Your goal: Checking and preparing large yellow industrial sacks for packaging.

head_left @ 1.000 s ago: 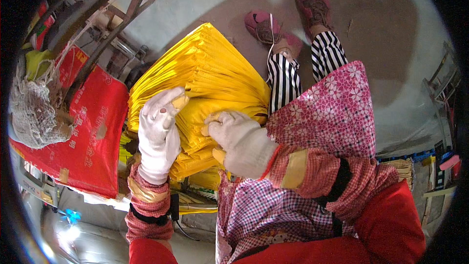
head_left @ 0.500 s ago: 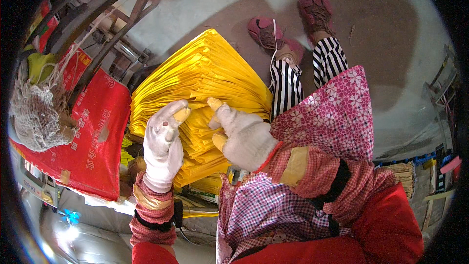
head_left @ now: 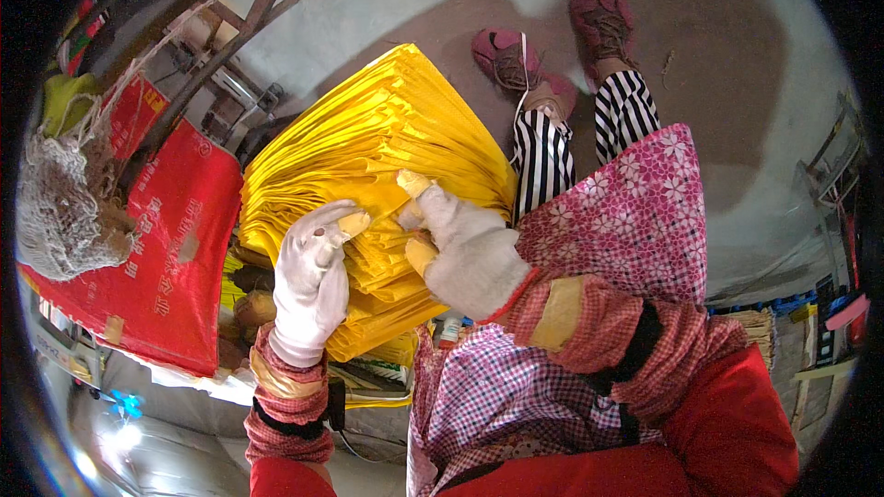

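A thick fanned stack of yellow sheets (head_left: 387, 129), paper or thin cloth, stands in front of me with creased, rippled edges. Against its near left side is my left hand (head_left: 313, 281) in a white glove, its fingers bent and closed on the sheets' edges, with yellow tape on one finger. My right hand (head_left: 474, 253), also gloved and with taped fingertips, lies over the stack's right part. Its forefinger and thumb are spread apart on the sheets, and nothing shows between them. The palm sides of both hands are hidden.
A red printed sheet (head_left: 184, 248) lies left of the stack, beside a grey bundle of stringy fibre (head_left: 69, 207). A dark metal frame (head_left: 216, 74) rises at upper left. My pink flowered apron (head_left: 635, 212) spreads at right, with my pink shoes (head_left: 599, 23) on the grey floor beyond.
My left hand's taped finger has shifted slightly right and down over the sheets. The right hand has moved slightly right, its fingers still apart. The view has shifted a little.
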{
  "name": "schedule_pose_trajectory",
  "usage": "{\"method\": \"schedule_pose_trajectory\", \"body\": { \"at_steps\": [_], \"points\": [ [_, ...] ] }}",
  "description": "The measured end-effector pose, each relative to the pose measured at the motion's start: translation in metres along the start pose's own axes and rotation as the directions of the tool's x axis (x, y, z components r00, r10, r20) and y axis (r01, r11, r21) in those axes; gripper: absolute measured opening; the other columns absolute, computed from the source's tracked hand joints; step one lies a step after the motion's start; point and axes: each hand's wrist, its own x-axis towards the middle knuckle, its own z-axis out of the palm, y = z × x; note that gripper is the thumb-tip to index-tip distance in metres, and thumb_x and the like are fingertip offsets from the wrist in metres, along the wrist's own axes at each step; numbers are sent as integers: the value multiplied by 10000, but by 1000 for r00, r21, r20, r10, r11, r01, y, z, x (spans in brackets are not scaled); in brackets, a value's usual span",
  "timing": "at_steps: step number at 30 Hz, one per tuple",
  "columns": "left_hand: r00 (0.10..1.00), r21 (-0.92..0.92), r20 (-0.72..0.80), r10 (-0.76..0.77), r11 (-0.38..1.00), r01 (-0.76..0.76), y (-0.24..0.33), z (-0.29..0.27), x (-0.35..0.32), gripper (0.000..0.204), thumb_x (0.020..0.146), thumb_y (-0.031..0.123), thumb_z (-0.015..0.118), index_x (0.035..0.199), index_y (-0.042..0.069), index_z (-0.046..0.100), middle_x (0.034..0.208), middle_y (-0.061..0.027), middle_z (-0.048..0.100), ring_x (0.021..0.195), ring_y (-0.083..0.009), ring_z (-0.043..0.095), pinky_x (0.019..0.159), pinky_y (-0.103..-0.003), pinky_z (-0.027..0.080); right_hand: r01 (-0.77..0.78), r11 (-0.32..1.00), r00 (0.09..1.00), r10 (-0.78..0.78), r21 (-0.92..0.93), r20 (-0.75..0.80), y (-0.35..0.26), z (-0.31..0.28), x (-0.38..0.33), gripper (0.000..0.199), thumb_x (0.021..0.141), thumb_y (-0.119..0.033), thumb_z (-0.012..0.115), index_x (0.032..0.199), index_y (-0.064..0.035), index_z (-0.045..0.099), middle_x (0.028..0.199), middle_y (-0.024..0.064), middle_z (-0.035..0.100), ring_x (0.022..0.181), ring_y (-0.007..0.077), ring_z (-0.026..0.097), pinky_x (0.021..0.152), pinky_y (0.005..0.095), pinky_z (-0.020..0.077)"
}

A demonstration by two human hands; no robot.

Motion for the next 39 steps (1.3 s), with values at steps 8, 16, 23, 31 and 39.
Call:
{"method": "schedule_pose_trajectory", "body": {
  "at_steps": [8,16,23,31,39],
  "points": [
    [992,28,-83,91,996,-89,-11,0,10,459,859,-9,545,1278,153,452,1073,-175,616,998,-292,596,864,-383,463,59,991,992,-44,-118,119,0,2,0,290,804,-172,565,1079,-79,569,965,166,607,886,354,601,769,445,474],
    [877,556,78,475,709,-434,5,-1,54,557,633,-41,737,1126,125,538,1062,-70,587,960,-278,570,798,-386,460,221,909,968,-161,-353,191,-7,-2,-1,339,796,-212,568,1110,-98,627,1155,211,530,1002,390,525,867,465,426],
    [913,497,50,404,783,-374,2,-3,36,511,617,-58,735,1071,116,576,980,-75,587,905,-291,574,777,-390,462,237,894,961,-273,-380,-44,-4,2,-2,195,803,-210,552,926,-148,691,1250,182,527,1079,381,488,916,474,399],
    [947,403,134,292,857,-322,1,-14,24,302,652,12,731,915,105,614,918,-75,604,872,-296,580,742,-392,469,123,949,974,-171,-289,-148,-3,15,-5,209,810,-211,546,950,-146,687,1254,181,525,1102,383,485,938,479,393],
    [992,-86,54,-111,990,116,11,-14,36,305,710,-3,717,983,103,632,976,-81,624,903,-283,589,781,-395,469,265,909,964,-252,-321,82,-2,6,0,183,791,-197,542,888,-85,651,1062,153,576,999,332,531,847,443,425]
  ]
}}
